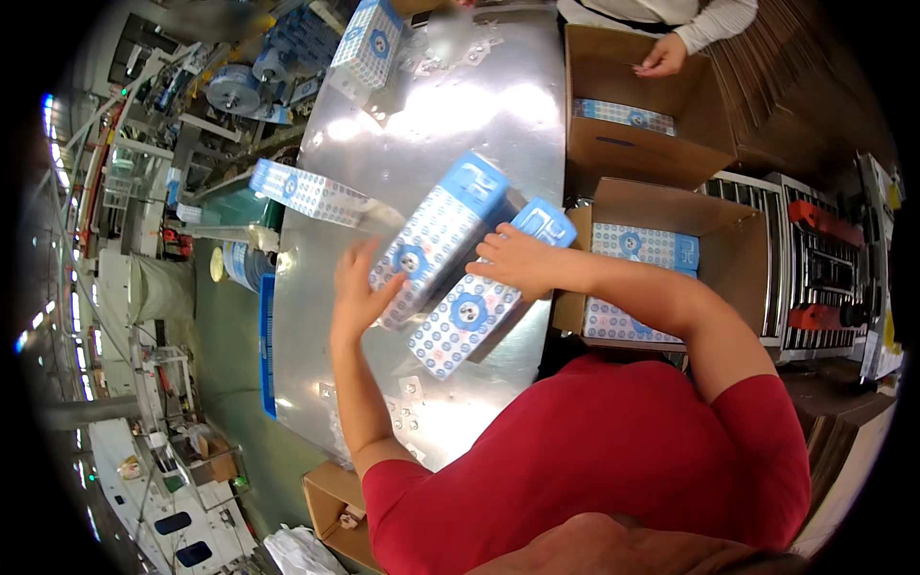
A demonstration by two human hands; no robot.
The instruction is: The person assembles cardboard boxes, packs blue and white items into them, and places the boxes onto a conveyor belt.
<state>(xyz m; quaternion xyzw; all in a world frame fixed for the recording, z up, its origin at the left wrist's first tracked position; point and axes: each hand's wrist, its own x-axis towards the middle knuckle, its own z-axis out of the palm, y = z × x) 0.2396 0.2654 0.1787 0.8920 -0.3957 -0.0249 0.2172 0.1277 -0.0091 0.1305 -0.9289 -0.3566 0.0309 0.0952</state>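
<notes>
Two long blue-and-white printed packs lie side by side, slanting, on the metal table. My left hand [360, 292] is at the near left end of the left pack [436, 235], its thumb on the printed face and its fingers partly hidden along the side. Over the right pack [470, 311] lies my right hand [522, 264], fingers bent over its edge toward the gap between the packs. A third pack [307, 192] of the same print rests farther left, with loose clear film at its right end.
The metal table [383, 163] carries another pack [369, 43] at its far end and small stickers [407, 412] at its near left. To the right stand two cardboard boxes [671, 196] [652, 153] with packs inside. Another person's hand [663, 57] is over the far box. A roller conveyor [824, 259] lies beyond.
</notes>
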